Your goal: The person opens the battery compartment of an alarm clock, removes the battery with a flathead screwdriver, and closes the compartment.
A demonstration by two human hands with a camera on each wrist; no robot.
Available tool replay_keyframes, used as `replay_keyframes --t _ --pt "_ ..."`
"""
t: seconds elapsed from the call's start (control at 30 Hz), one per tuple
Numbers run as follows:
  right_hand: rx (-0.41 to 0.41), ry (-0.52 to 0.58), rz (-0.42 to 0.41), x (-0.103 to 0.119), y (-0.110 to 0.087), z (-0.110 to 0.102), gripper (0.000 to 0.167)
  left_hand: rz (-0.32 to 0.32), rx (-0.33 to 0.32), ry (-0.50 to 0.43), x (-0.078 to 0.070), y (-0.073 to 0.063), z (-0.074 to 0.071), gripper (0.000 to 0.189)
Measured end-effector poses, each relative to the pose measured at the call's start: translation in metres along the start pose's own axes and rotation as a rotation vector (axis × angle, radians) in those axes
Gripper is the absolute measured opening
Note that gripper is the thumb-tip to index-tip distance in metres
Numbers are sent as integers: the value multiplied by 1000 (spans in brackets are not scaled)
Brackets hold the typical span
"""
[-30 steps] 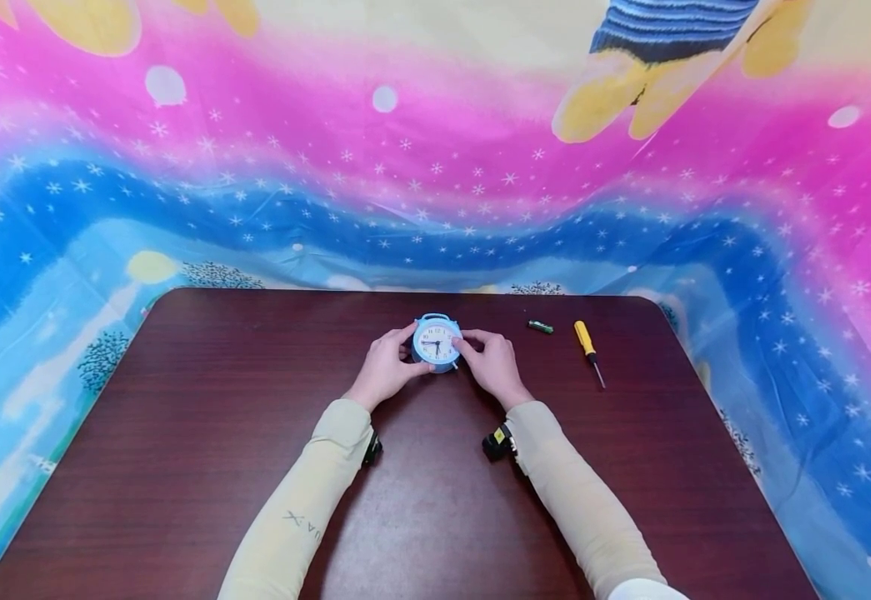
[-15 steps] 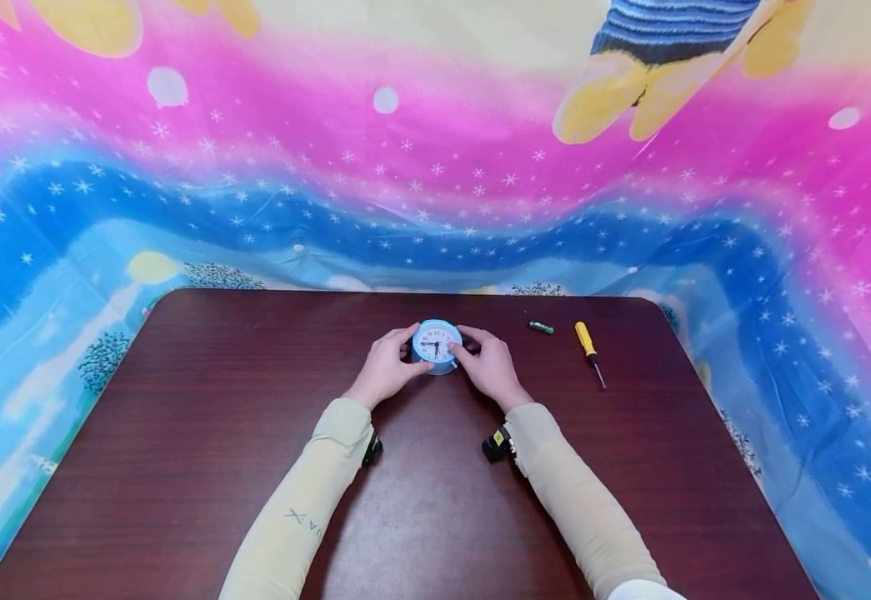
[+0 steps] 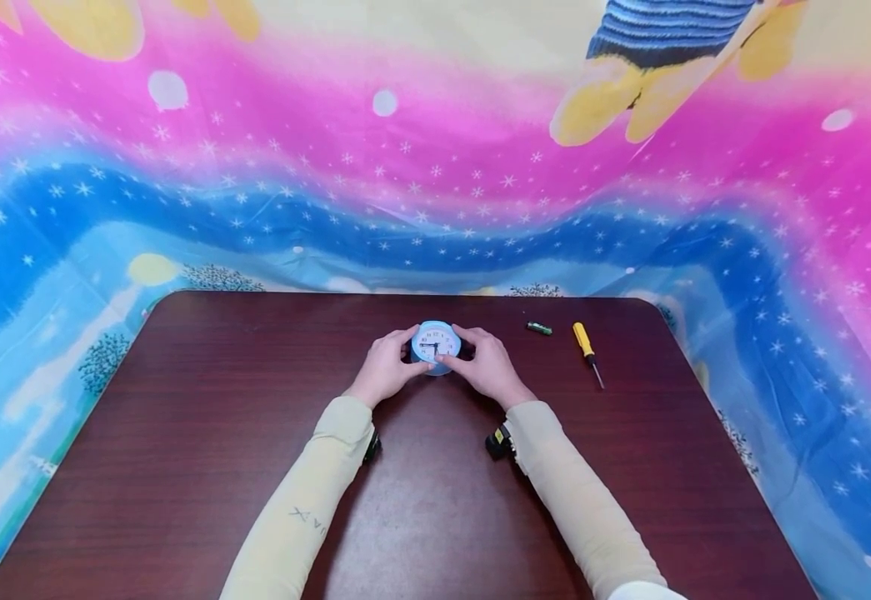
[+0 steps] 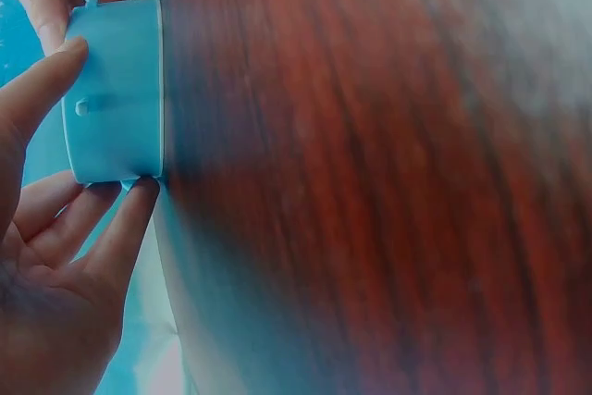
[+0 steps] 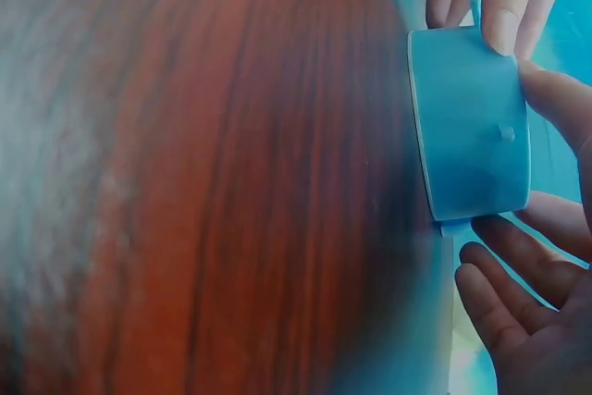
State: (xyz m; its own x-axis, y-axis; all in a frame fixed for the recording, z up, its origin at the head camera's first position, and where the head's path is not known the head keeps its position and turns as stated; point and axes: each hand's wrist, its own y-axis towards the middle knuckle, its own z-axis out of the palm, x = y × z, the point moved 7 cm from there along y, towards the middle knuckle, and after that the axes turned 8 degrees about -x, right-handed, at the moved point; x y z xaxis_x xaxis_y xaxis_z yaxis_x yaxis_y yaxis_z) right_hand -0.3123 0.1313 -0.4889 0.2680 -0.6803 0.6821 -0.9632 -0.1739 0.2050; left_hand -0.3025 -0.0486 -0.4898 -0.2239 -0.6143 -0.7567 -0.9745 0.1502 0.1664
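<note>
A light blue round alarm clock (image 3: pixel 436 343) with a white dial lies on its back near the far middle of the table, dial facing up. My left hand (image 3: pixel 382 365) holds its left side, thumb at the lower rim and fingers round the far side. My right hand (image 3: pixel 489 365) grips the right side, its thumb over the lower part of the dial. In the left wrist view, the clock's blue side wall (image 4: pixel 116 99) shows a small peg. The right wrist view also shows the casing (image 5: pixel 472 127) between both hands; its back is hidden against the table.
Right of the clock, a small green battery (image 3: pixel 538 328) lies on the dark wooden table (image 3: pixel 202 433). Farther right is a screwdriver (image 3: pixel 585 343) with a yellow handle. A colourful printed cloth (image 3: pixel 405 200) hangs behind and beside the table.
The clock has tipped backward, so its dial faces more upward and the top handle is out of sight. My right thumb has slid from the dial's right edge to its lower part.
</note>
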Motion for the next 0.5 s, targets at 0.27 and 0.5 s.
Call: replay_keyframes --t 0.27,0.5 --pt "21 -10 8 -2 1 1 74 -24 9 4 2 0 1 79" --pt "8 13 3 -5 -2 2 73 -19 -2 -11 2 -2 2 77"
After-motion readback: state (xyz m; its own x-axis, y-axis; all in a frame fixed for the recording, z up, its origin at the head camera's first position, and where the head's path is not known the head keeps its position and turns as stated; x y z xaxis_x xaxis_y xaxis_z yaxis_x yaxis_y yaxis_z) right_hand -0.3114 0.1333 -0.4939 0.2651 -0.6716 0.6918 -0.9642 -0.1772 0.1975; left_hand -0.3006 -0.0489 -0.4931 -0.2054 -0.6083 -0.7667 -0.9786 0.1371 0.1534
